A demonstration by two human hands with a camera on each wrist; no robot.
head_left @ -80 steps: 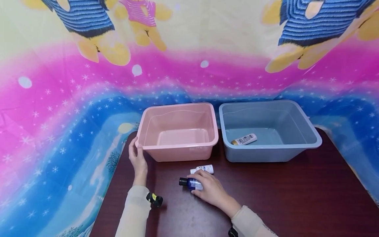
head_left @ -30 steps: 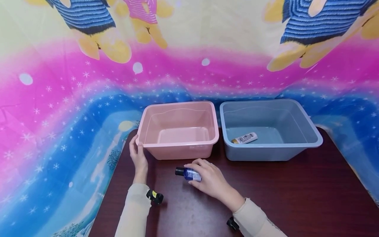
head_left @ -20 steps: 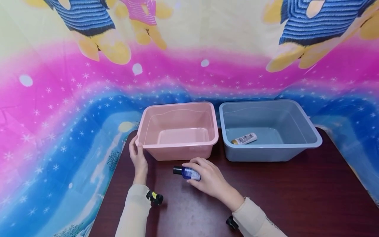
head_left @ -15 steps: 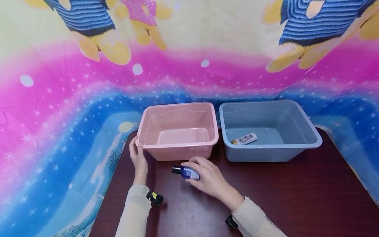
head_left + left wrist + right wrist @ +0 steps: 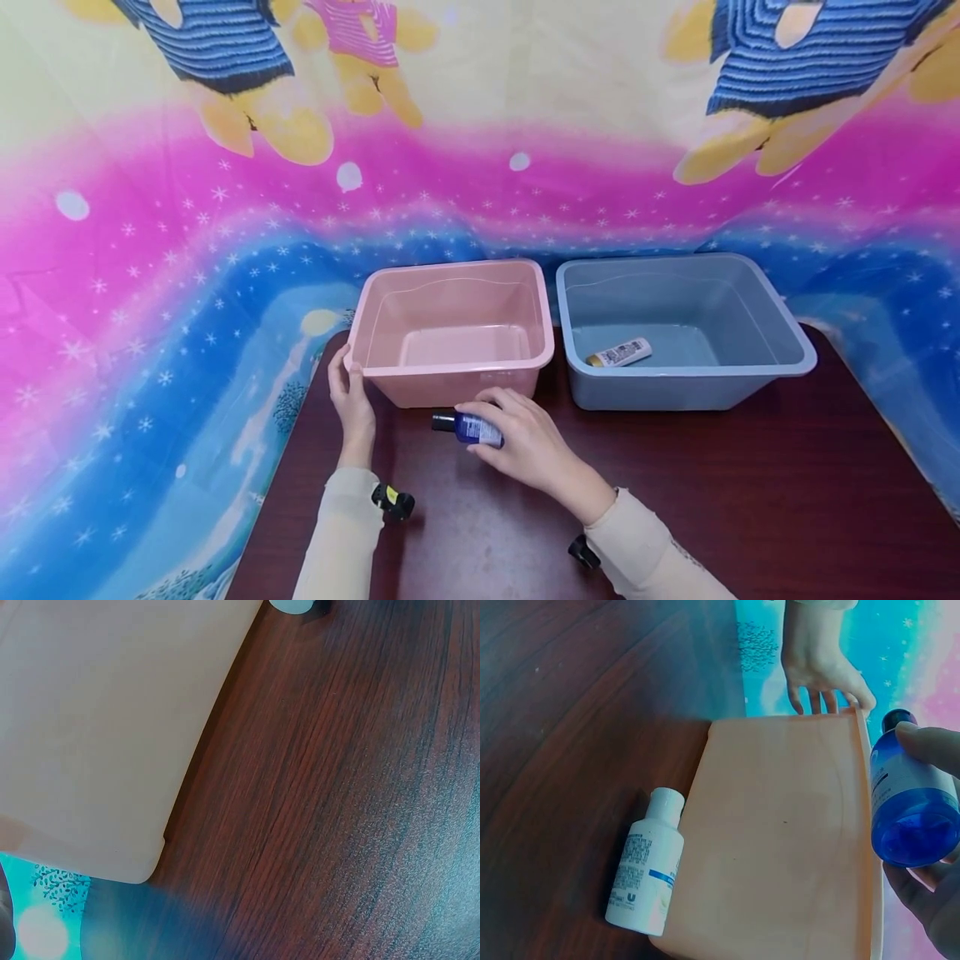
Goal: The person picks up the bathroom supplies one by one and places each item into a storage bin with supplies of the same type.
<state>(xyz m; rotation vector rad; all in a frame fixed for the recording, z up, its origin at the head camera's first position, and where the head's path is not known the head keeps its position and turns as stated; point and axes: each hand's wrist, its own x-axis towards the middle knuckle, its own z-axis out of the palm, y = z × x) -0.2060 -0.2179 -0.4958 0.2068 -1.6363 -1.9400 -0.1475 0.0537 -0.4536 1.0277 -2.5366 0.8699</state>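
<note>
Right wrist | white bottle (image 5: 646,862) beside pink tub (image 5: 780,825) | blue bottle (image 5: 911,802) above

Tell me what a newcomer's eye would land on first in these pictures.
First the loud pink-and-blue cartoon backdrop cloth behind the dark wooden table. Then the two plastic tubs side by side: the pink rectangular tub, its corner touched by the left hand, and the blue-grey rectangular tub with a small white bottle lying inside. In front, the right hand grips a small blue bottle with a black cap.
</note>
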